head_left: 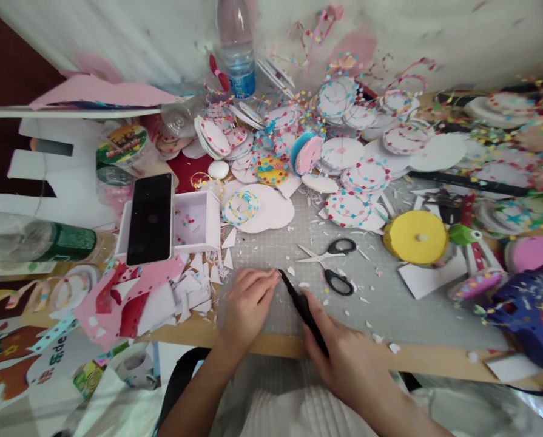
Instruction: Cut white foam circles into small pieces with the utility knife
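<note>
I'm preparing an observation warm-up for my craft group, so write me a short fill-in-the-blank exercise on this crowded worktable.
1. The right hand grips a slim tool whose colour is ____, its tip close to the left hand.
2. The round, drum-like piece beside the scissors is coloured ____.
3. In the picture, the phone lies to the ____ of the scissors.
4. Near the right edge, the glue gun is mainly ____.

Missing words: black; yellow; left; blue.
</note>
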A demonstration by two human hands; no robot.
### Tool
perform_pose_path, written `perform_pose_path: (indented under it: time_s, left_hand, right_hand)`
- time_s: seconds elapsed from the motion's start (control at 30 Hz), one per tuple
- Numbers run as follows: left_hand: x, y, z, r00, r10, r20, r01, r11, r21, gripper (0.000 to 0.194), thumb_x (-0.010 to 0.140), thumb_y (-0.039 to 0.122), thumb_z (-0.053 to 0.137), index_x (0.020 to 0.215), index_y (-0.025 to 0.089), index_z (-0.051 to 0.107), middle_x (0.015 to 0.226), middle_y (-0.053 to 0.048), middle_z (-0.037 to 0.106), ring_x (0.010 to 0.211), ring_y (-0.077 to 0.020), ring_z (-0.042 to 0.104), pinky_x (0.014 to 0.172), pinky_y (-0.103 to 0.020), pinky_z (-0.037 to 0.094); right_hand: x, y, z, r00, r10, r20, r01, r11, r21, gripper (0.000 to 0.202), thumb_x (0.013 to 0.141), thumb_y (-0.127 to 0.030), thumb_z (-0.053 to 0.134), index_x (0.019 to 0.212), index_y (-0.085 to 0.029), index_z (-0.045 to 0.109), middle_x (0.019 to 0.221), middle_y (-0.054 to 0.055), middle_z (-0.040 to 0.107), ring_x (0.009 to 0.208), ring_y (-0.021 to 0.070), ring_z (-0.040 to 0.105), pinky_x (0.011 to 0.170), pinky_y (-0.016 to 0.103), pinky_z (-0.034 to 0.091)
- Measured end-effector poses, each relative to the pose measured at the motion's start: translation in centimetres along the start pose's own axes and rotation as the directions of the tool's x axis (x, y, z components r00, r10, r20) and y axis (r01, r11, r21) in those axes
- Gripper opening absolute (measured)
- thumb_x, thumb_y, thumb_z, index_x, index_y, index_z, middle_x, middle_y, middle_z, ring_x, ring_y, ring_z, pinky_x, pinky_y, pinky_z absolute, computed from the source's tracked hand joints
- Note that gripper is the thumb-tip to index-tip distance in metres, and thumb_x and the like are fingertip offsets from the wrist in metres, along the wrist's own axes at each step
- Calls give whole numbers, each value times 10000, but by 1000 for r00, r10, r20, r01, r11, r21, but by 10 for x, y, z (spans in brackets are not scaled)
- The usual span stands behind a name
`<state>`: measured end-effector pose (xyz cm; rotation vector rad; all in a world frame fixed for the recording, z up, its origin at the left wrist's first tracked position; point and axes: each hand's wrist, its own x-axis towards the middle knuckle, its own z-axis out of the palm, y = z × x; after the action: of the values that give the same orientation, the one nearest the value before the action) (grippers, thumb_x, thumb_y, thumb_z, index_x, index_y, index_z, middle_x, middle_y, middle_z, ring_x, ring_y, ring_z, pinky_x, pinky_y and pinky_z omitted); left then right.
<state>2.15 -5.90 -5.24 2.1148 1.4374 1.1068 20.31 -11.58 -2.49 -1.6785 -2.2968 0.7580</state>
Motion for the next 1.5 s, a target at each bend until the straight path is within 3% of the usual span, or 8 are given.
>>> perform_pose_path:
  time_s: [0.3, 0.4, 0.53, 0.63, 0.83, 1.0, 1.23, 1.5]
  left_hand:
    - [1, 7, -5, 998, -47, -31, 48, 997, 55, 155, 827, 129, 660, 969, 187, 681, 963, -58, 713, 920, -179, 624, 854, -345, 495]
    - [2, 15, -9, 991, -123, -50, 124, 992, 5, 173, 842, 176, 646, 1014, 178, 666, 960, -68, 690, 907, -181, 613, 837, -326, 488]
    - [4, 26, -16, 939, -313, 146, 341, 906, -250, 194, 939, 269, 487, 1041, 188, 630, 892, -45, 663, 790, -153, 602, 731, -277, 480]
    - [7, 33, -20, 887, -355, 296, 448, 815, -368, 261, 977, 317, 378, 992, 193, 607, 828, -29, 626, 743, -148, 571, 695, -269, 457]
    - [11, 39, -25, 869, -317, 379, 448, 830, -333, 322, 992, 347, 312, 791, 191, 509, 697, 0, 491, 662, -138, 477, 640, -271, 388]
    - [4, 41, -20, 875, -333, 351, 457, 807, -374, 361, 998, 410, 274, 793, 199, 484, 713, -13, 515, 674, -144, 498, 648, -276, 414]
    - [0, 50, -1, 827, -525, 201, 551, 687, -473, 468, 941, 577, 303, 729, 209, 501, 712, -43, 553, 681, -173, 539, 619, -300, 476]
    - [-8, 47, 8, 694, -684, 224, 651, 463, -602, 440, 878, 604, 450, 770, 197, 578, 718, -53, 588, 766, -203, 588, 688, -326, 508]
  right_hand:
    - [-6, 5, -3, 997, -1, -80, 5, 999, 47, 483, 959, -217, 354, 1435, -143, 327, 1041, 110, 747, 673, 238, 744, 496, 304, 571]
    - [-8, 11, -10, 992, 18, -126, -6, 996, 91, 468, 964, -230, 370, 1428, -185, 323, 1132, 113, 712, 771, 232, 744, 571, 310, 589]
    - [-8, 15, -18, 989, -24, -148, 42, 992, 122, 485, 972, -240, 390, 1449, -239, 297, 1142, 106, 687, 811, 223, 725, 632, 312, 585]
    - [-10, 16, -20, 984, -89, -153, 109, 987, 123, 500, 976, -234, 397, 1463, -258, 285, 993, 77, 692, 746, 212, 703, 606, 300, 565]
    - [-17, 19, -21, 970, -184, -157, 204, 972, 118, 505, 976, -230, 418, 1465, -268, 302, 778, 14, 617, 632, 181, 651, 548, 272, 517]
    - [-17, 19, -23, 972, -184, -145, 205, 968, 142, 528, 973, -232, 433, 1479, -270, 289, 785, 12, 623, 631, 176, 652, 556, 274, 516]
    - [-13, 14, -22, 974, -176, -142, 203, 956, 211, 513, 989, -250, 404, 1486, -274, 274, 996, 68, 710, 811, 195, 712, 659, 273, 562]
    - [-14, 15, -28, 996, -62, 57, 23, 848, 530, 479, 973, -239, 443, 1445, -290, 374, 1256, 38, 662, 1178, 168, 605, 933, 236, 502]
